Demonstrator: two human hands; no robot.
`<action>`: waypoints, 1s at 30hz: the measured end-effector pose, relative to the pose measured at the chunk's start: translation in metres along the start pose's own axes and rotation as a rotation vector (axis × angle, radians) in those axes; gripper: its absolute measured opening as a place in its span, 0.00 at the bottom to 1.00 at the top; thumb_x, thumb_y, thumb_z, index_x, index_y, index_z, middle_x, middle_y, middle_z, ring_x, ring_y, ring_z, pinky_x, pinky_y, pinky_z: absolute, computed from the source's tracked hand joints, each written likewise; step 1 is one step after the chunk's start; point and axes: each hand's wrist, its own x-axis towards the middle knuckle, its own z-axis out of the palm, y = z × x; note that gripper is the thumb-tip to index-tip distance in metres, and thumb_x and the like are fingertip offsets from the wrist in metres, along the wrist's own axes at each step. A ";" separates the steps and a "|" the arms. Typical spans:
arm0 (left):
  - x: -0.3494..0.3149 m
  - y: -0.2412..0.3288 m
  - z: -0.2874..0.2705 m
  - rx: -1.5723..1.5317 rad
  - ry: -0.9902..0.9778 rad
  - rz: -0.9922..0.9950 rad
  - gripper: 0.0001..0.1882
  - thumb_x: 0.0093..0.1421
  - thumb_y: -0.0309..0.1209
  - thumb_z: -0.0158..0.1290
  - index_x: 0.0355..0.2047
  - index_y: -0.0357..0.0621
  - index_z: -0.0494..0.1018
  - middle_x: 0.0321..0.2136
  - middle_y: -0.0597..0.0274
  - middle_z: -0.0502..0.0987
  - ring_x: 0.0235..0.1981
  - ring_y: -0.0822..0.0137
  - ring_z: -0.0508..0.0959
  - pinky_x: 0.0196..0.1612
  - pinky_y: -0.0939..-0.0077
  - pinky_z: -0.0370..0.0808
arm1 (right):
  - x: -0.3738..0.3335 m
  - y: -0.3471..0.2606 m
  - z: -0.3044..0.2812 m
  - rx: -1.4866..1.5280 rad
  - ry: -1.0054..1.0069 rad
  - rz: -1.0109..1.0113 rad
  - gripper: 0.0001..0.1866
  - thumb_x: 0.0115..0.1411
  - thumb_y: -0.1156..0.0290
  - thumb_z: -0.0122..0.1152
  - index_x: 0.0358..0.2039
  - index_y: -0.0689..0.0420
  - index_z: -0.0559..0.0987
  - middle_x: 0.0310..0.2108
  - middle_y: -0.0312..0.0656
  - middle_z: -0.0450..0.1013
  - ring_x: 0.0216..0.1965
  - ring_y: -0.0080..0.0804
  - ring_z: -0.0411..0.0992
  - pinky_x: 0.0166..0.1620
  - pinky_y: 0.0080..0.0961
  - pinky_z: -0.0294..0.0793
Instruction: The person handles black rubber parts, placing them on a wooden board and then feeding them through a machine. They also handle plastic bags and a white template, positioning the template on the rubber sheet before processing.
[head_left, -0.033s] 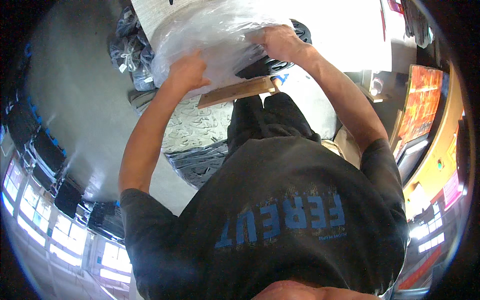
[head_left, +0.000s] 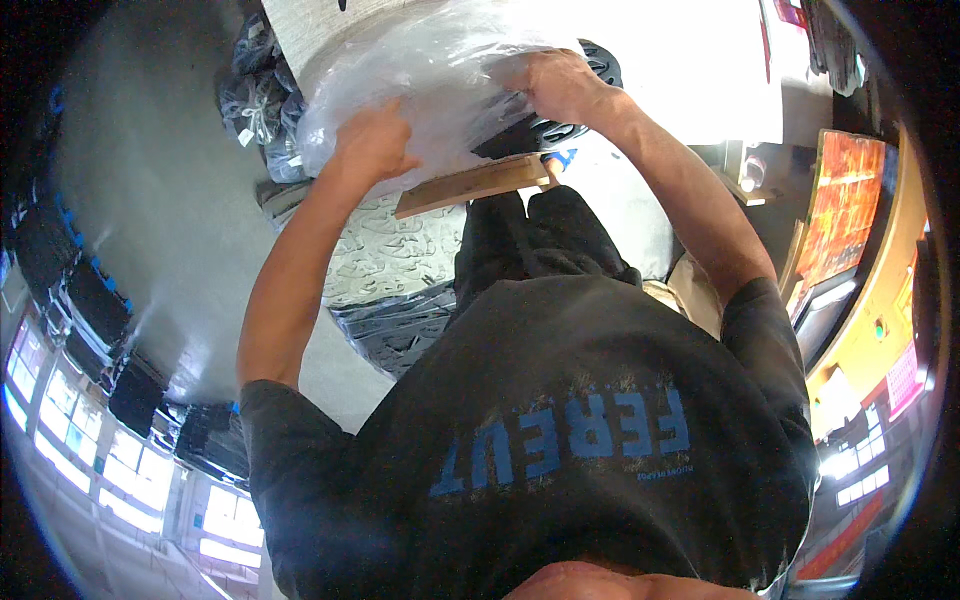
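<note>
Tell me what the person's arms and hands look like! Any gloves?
No gloves: the left hand and right hand are bare, and no watch shows. The forearms are bare too. The sleeves are short and dark, on a dark shirt with worn blue letters.

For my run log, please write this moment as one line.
left hand: at clear plastic film; right hand: at film's right edge; black openwork part: partly covered by film

Above the dimly lit shirt [head_left: 560, 345], the tabletop [head_left: 695, 65] is bleached white and the clear plastic [head_left: 400, 65] is streaked with glare, while to the shirt's left the windows [head_left: 127, 462] are blown out and outlying lines are bent by fisheye distortion.
</note>
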 end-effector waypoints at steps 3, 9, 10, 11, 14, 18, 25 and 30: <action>0.023 0.004 -0.008 -0.282 0.161 0.056 0.19 0.65 0.44 0.59 0.51 0.52 0.82 0.60 0.47 0.76 0.56 0.44 0.79 0.58 0.49 0.77 | -0.002 0.001 0.007 -0.130 0.177 -0.136 0.23 0.60 0.80 0.57 0.52 0.44 0.88 0.67 0.46 0.70 0.69 0.46 0.67 0.71 0.46 0.65; 0.081 -0.008 0.009 -0.269 0.037 -0.158 0.34 0.68 0.42 0.56 0.73 0.60 0.62 0.68 0.47 0.68 0.64 0.38 0.72 0.66 0.45 0.69 | -0.011 -0.008 0.021 -0.120 0.176 -0.085 0.24 0.56 0.80 0.61 0.53 0.47 0.87 0.68 0.45 0.69 0.70 0.46 0.65 0.70 0.44 0.67; 0.084 -0.015 0.013 -0.210 -0.036 -0.254 0.35 0.68 0.42 0.57 0.74 0.61 0.60 0.68 0.46 0.68 0.65 0.38 0.71 0.67 0.45 0.68 | -0.013 -0.008 0.021 -0.103 0.178 -0.099 0.24 0.57 0.80 0.61 0.53 0.48 0.87 0.67 0.46 0.70 0.70 0.45 0.66 0.70 0.43 0.67; 0.087 -0.020 0.015 -0.187 -0.021 -0.213 0.35 0.67 0.43 0.57 0.74 0.62 0.61 0.68 0.46 0.68 0.65 0.38 0.71 0.67 0.45 0.68 | -0.015 -0.007 0.020 -0.081 0.153 -0.109 0.24 0.57 0.81 0.61 0.53 0.49 0.86 0.65 0.46 0.71 0.70 0.44 0.66 0.70 0.43 0.67; 0.083 -0.027 0.012 -0.085 0.041 -0.181 0.35 0.67 0.44 0.58 0.73 0.64 0.63 0.69 0.46 0.67 0.66 0.40 0.70 0.68 0.46 0.68 | -0.016 -0.006 0.016 -0.077 0.049 -0.142 0.24 0.58 0.81 0.61 0.55 0.51 0.84 0.60 0.47 0.76 0.65 0.44 0.71 0.67 0.41 0.72; 0.053 0.002 -0.003 -0.043 0.150 -0.022 0.34 0.65 0.47 0.59 0.72 0.67 0.65 0.69 0.45 0.66 0.67 0.40 0.69 0.68 0.47 0.68 | 0.003 -0.004 0.007 0.130 0.447 -0.320 0.26 0.60 0.81 0.58 0.59 0.52 0.80 0.52 0.50 0.79 0.52 0.49 0.79 0.56 0.39 0.81; -0.003 0.043 0.015 0.051 0.129 0.240 0.34 0.63 0.47 0.60 0.69 0.64 0.69 0.66 0.47 0.70 0.67 0.43 0.70 0.69 0.50 0.68 | 0.085 0.038 -0.051 0.314 0.811 -0.132 0.16 0.58 0.71 0.55 0.44 0.59 0.84 0.34 0.57 0.81 0.38 0.60 0.80 0.48 0.51 0.79; 0.042 -0.008 0.017 -0.501 0.359 0.120 0.33 0.65 0.39 0.59 0.69 0.46 0.67 0.61 0.42 0.75 0.66 0.44 0.71 0.69 0.53 0.67 | 0.094 0.050 -0.045 0.204 0.487 -0.251 0.17 0.54 0.75 0.53 0.42 0.59 0.84 0.34 0.59 0.80 0.39 0.60 0.79 0.47 0.49 0.79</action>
